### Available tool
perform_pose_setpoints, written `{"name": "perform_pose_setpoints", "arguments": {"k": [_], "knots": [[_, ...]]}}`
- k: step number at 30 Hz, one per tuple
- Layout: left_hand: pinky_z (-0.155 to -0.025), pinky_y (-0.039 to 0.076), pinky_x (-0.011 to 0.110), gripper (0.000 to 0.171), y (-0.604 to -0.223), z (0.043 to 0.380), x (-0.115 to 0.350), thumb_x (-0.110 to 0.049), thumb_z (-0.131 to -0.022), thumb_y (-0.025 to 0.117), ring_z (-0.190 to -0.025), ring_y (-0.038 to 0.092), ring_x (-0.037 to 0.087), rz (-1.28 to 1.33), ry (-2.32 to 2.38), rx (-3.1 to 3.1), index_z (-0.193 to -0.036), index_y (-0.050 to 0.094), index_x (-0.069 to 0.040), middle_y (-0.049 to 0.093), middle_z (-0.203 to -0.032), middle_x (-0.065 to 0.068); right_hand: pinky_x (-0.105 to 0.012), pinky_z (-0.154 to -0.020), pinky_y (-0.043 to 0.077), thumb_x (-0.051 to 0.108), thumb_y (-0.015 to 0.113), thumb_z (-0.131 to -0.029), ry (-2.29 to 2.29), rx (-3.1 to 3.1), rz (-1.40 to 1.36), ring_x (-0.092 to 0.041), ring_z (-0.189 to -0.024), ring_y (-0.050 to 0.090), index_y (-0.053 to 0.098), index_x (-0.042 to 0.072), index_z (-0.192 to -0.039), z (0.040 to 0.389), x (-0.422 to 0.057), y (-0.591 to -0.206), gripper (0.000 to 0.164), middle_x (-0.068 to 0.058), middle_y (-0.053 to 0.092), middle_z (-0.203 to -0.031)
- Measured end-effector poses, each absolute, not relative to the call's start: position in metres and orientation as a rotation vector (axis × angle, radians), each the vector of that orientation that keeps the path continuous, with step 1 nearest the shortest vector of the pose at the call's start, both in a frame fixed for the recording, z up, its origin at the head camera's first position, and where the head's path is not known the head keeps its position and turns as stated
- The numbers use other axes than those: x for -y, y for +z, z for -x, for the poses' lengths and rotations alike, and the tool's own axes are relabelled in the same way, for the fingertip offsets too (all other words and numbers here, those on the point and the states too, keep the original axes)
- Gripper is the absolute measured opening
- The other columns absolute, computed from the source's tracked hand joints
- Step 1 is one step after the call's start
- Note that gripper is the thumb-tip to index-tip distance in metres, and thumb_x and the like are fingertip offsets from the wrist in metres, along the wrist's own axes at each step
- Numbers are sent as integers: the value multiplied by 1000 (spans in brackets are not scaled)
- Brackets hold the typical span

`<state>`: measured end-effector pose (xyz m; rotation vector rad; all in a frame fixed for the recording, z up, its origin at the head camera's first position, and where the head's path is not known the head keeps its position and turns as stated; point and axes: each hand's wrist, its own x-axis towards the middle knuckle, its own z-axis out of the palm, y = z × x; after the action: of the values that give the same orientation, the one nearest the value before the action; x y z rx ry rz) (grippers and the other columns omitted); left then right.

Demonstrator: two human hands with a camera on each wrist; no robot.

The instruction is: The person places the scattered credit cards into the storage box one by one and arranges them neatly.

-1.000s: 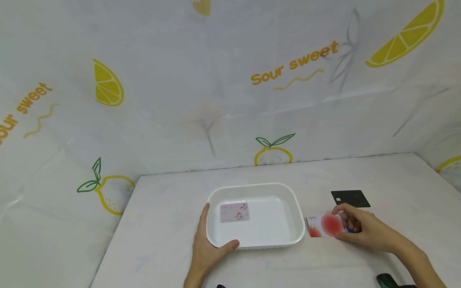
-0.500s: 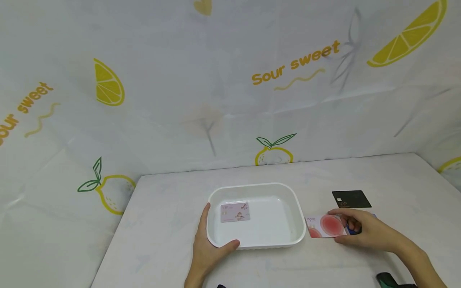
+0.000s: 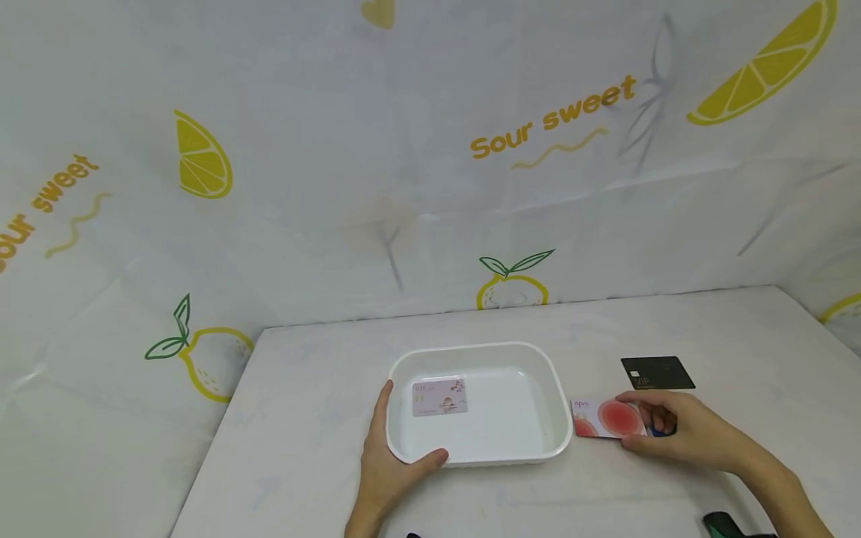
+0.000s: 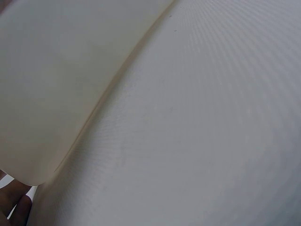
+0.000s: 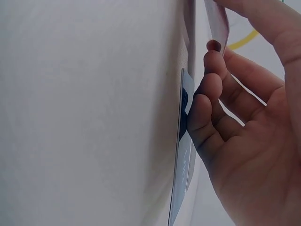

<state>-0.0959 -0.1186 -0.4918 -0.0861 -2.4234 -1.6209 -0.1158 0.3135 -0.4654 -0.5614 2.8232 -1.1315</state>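
My left hand [image 3: 390,463] grips the near left corner of a white plastic tray [image 3: 561,407], thumb over the front rim and fingers along the left side. Inside the tray, toward its left, lies a pale pink VIP card [image 3: 439,397]. To the tray's right, my right hand [image 3: 686,430] pinches a pink card [image 3: 608,418] with red circles between thumb and index finger. The right wrist view shows that pink card [image 5: 217,21] raised off the table, while the other fingers curl beside a blue card [image 5: 181,141], mostly hidden under the hand in the head view.
A black VIP card [image 3: 658,372] lies on the white table just beyond my right hand. A dark green and black object [image 3: 726,523] is cut off at the front edge of view. Behind the table hangs a lemon-print cloth [image 3: 377,187].
My right fingers have shifted slightly left on the pink card, and its near edge has risen and tilted. My left hand and the tray stay put.
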Motion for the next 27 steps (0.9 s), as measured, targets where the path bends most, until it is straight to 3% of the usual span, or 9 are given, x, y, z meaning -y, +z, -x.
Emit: {"name": "perform_pose_setpoints", "arguments": {"k": [5,12,20,27], "knots": [[-90,48,28,126,-492,95,119,-36,-56,97,-117,59,20,86,-1646,2416,-162,28,-28,54,-151,8,-22,-54,36,24,91,-76,-1120,-2858,524,-2,-65,44,72,8,-116,116,-311,-461,47,12,49,-77],[-89,48,28,126,-492,96,119,-36,-57,97,-115,59,21,87,-1652,2414,-161,28,-31,55,-150,8,-22,-54,37,18,92,-73,-1200,-2903,614,-6,-65,48,72,11,-117,116,-311,-458,48,11,51,-76],[-89,48,28,125,-492,96,118,-37,-57,97,-117,59,21,91,-1643,2415,-161,28,-31,55,-150,9,-22,-56,37,20,91,-75,-1156,-2938,540,-5,-70,48,70,8,-121,114,-312,-446,52,11,50,-79],[-90,48,29,125,-491,96,118,-37,-56,97,-118,59,21,73,-1626,2426,-161,29,-28,54,-151,8,-22,-56,38,12,91,-73,-1232,-2949,614,-6,-72,48,70,6,-122,113,-314,-443,54,11,51,-79]]}}
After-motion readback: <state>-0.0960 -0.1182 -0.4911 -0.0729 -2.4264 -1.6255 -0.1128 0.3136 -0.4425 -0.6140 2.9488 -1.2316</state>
